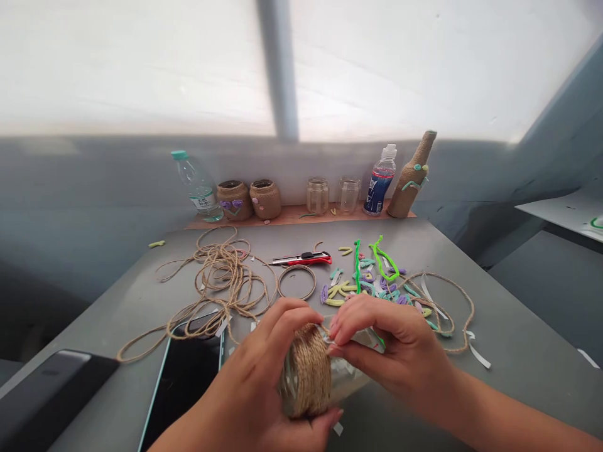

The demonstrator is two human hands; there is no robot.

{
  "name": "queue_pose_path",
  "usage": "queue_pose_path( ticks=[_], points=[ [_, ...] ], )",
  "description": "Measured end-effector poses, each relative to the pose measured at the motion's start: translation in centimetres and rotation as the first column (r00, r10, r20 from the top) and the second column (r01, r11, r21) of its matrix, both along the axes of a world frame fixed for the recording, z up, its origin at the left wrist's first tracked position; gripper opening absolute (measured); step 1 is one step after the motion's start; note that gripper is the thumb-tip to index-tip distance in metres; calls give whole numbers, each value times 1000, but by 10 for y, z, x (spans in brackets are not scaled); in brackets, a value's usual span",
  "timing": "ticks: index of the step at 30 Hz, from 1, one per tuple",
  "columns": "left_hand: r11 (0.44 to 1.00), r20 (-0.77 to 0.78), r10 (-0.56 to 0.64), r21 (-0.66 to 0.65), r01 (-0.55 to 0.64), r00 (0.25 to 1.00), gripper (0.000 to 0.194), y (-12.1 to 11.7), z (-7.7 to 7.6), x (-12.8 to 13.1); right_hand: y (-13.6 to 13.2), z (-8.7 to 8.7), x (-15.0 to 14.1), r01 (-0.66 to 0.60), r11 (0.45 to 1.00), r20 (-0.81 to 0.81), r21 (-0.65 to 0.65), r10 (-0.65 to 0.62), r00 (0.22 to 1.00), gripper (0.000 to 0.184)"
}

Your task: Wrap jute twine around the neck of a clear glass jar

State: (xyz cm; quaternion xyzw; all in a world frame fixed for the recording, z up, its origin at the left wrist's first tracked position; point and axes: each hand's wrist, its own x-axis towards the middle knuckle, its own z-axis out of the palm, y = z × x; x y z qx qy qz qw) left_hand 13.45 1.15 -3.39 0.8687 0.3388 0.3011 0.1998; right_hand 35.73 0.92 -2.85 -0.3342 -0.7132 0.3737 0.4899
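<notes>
A clear glass jar [346, 380] lies on its side in front of me, with jute twine [311, 373] wound in close turns around part of it. My left hand [264, 370] is closed around the wrapped part, fingers over the top and thumb underneath. Thumb and fingertips of my right hand [391, 333] pinch together at the upper edge of the winding, where a short stretch of twine and a whitish strip show. The fingers partly hide what they grip. Loose twine [221, 276] sprawls in a tangle beyond my left hand.
A red utility knife [306, 258] and a tape roll [296, 282] lie ahead. Colourful pipe-cleaner pieces [339, 292] are scattered to the right. A phone [183, 376] and a black object [61, 395] lie left. Along the back stand twine-covered jars [265, 199], bare jars [317, 196] and bottles [379, 182].
</notes>
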Motion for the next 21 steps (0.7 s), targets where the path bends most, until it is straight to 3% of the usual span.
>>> queue_pose_path(
  ticks=[10, 21],
  points=[
    [998, 2, 0, -57, 0, 1000, 80, -2, 4, 2, -1, 0, 0, 2, 1000, -22, 19, -1, 1000, 11],
    [997, 9, -22, -68, 23, 1000, 79, -2, 4, 1, 0, 3, 3, -41, 999, 70, 30, 39, 997, 15]
  ],
)
